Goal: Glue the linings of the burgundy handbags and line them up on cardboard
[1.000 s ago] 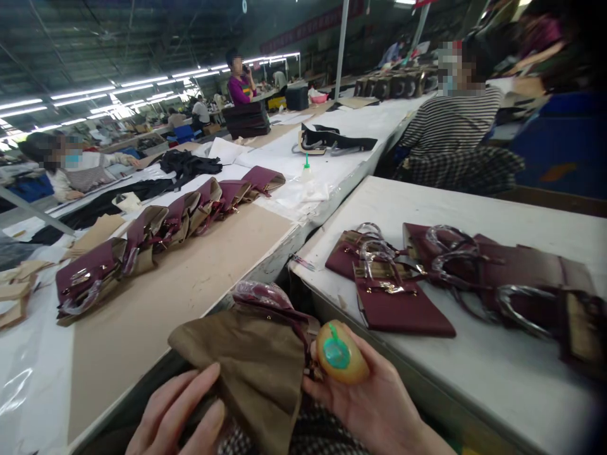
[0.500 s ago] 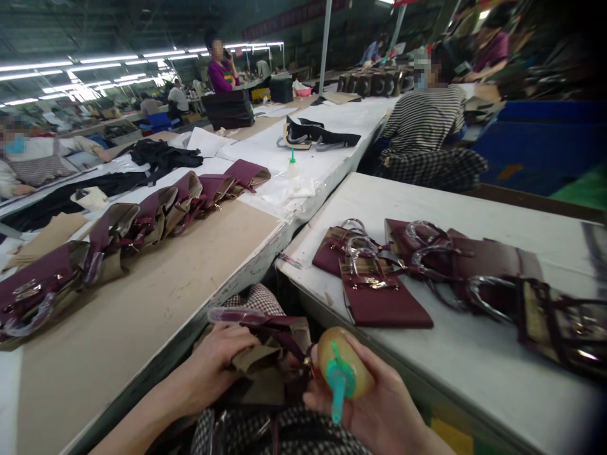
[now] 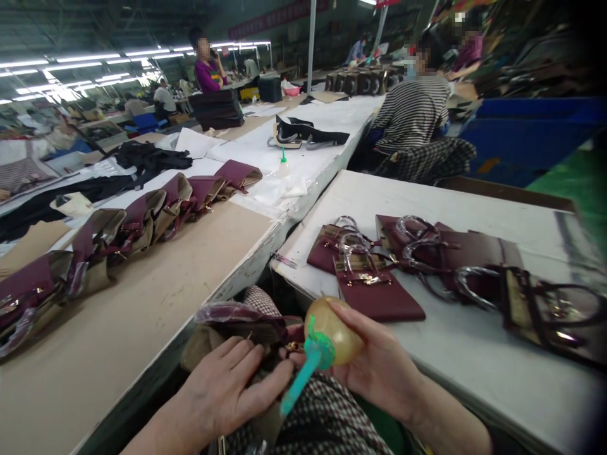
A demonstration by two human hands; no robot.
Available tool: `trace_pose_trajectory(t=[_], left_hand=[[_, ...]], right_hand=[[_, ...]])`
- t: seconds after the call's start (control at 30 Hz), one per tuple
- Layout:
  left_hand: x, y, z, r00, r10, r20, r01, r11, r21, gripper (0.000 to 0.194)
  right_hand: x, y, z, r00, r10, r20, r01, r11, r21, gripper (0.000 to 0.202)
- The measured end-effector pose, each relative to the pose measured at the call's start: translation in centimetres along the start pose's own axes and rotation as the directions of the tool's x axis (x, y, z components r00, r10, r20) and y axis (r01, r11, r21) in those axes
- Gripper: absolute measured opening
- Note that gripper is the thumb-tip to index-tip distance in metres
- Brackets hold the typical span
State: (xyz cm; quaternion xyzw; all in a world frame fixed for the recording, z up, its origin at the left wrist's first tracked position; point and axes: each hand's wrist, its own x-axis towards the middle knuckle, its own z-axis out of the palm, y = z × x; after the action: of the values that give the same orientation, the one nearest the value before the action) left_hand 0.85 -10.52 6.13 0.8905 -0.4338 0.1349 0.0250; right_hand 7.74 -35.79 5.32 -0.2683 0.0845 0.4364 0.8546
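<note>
A squeeze bottle [image 3: 339,325] of yellowish liquid, with a green cap and long green nozzle, is in my right hand [image 3: 379,360], its fingers wrapped round it. The nozzle slants down to the left, over my lap. My left hand [image 3: 232,382] grips the lining of a maroon handbag [image 3: 270,328], thumb to the right and fingertips curled over the fabric. This bag rests on my lap, its plastic-wrapped handle toward the table. Gold hardware shows between my two hands. The bag's lower part is hidden behind my left hand.
Several maroon bags with brown lining line the left table [image 3: 190,278]. More maroon bags [image 3: 379,294] lie on the right white table [image 3: 474,366]. A second green-nozzled bottle [image 3: 283,165] stands farther back, near black pieces [image 3: 313,134]. A co-worker in stripes [image 3: 412,114] sits beyond.
My left hand has moved down and right across the bag's lining. The bottle has shifted slightly left and up, its nozzle now slanting further left. The whole view has turned a little.
</note>
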Motion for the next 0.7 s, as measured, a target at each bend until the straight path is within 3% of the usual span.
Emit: trace_pose_trajectory(t=[0.1, 0.2, 0.3, 0.47, 0.7], left_hand=[[0.8, 0.0, -0.5, 0.997, 0.033, 0.074, -0.034, 0.999, 0.006, 0.048], [1.0, 0.5, -0.7, 0.983, -0.048, 0.177, 0.057, 0.997, -0.046, 0.053], [1.0, 1.0, -0.7, 0.963, -0.129, 0.236, 0.154, 0.983, -0.094, 0.06], [1.3, 1.6, -0.7, 0.971, -0.16, 0.178, 0.186, 0.972, -0.141, 0.056], [0.9, 2.1, 2.1, 0.983, -0.161, 0.09, 0.16, 0.987, 0.016, 0.047]], right_hand=[[0.9, -0.7, 1.2, 0.999, 0.021, 0.045, -0.019, 0.998, -0.06, 0.033], [1.7, -1.5, 2.4, 1.0, -0.026, 0.01, 0.027, 0.983, -0.18, 0.029], [2.0, -2.2, 3.2, 0.997, -0.016, 0.069, 0.033, 0.967, -0.253, 0.027], [2.0, -2.5, 3.3, 0.997, -0.004, 0.082, 0.03, 0.949, -0.314, 0.029], [2.0, -3.1, 4.5, 0.989, 0.016, 0.148, 0.063, 0.856, -0.514, 0.033]])
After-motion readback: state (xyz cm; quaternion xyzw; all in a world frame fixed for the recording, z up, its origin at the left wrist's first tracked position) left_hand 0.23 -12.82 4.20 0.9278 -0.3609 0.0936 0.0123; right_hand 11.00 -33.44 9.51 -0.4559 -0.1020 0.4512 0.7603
